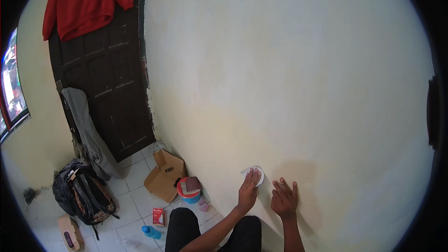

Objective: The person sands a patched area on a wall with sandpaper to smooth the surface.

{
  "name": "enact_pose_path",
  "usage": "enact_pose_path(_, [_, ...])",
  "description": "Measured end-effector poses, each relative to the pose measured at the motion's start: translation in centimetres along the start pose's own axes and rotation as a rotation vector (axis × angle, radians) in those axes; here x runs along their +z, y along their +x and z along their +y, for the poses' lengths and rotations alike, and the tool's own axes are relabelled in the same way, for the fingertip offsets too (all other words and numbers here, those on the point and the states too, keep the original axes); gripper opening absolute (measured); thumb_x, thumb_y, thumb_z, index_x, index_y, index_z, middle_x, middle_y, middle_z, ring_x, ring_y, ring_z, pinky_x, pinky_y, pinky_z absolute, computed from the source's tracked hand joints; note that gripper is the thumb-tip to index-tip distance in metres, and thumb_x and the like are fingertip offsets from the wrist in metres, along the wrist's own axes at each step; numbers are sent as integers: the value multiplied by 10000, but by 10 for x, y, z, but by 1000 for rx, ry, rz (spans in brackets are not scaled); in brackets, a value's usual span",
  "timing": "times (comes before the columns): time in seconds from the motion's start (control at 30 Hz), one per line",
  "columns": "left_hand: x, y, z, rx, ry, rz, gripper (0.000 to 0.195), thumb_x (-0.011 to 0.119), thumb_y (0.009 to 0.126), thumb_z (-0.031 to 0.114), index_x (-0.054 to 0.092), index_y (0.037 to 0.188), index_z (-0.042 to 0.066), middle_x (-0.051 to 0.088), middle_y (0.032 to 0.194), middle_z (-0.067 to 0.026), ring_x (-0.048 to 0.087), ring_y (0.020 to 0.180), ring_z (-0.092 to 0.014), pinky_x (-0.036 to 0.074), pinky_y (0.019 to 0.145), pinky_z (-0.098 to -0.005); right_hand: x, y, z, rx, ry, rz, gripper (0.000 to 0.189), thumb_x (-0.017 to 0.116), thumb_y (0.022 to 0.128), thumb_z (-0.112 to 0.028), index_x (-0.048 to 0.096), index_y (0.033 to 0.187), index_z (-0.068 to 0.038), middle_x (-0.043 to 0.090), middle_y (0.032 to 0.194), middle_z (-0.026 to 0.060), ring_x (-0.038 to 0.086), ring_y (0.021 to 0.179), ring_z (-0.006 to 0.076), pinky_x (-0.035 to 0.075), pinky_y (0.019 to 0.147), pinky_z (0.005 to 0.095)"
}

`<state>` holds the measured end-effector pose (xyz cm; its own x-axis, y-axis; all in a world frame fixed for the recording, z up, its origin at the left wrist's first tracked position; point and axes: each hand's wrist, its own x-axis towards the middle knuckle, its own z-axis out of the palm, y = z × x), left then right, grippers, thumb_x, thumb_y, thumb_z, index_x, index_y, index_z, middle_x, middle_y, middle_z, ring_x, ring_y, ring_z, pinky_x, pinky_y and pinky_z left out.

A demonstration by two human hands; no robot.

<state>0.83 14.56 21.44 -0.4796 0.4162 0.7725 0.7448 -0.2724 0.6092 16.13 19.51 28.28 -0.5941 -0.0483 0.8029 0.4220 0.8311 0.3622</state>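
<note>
My left hand (249, 189) holds a small white sheet (259, 178) flat against the painted wall (287, 94), with its fingers laid over it. The sheet's curved edge and a pointed corner show around the fingers; whether it is paper or cloth I cannot tell. To the right, my right hand (285, 199) is at the wall with its fingers apart and nothing in it. Its fingertips seem to touch the surface, beside a darker shaded patch. Below, my knees in dark trousers (183, 229) are close to the wall.
On the tiled floor (131, 199) at left are an opened cardboard box (168, 176), a blue tub with a red lid (190, 197), a red carton (158, 217), a blue bottle (151, 232) and a backpack (87, 196). A red sweatshirt (87, 5) hangs on the dark door (105, 63).
</note>
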Motion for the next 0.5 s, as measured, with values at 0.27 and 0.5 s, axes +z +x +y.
enact_pose_path(0.27, [-17, 101, 39, 61, -23, 156, 645, 454, 783, -200, 517, 1385, 25, 499, 1423, -216, 386, 1385, -397, 330, 1151, -477, -2, -1, 2, -5, 18, 4, 123, 636, 857, -73, 635, 747, -127, 710, 1045, -18, 624, 1188, 202, 297, 1155, 506])
enact_pose_path(0.5, [7, 2, 7, 47, 20, 19, 605, 491, 774, -192, 555, 1341, 7, 532, 1392, -212, 423, 1364, -398, 339, 1143, -495, 0, -1, -2, 18, 33, 33, 111, 640, 857, -71, 646, 759, -122, 712, 1010, -20, 642, 1155, 198, 301, 1154, 496])
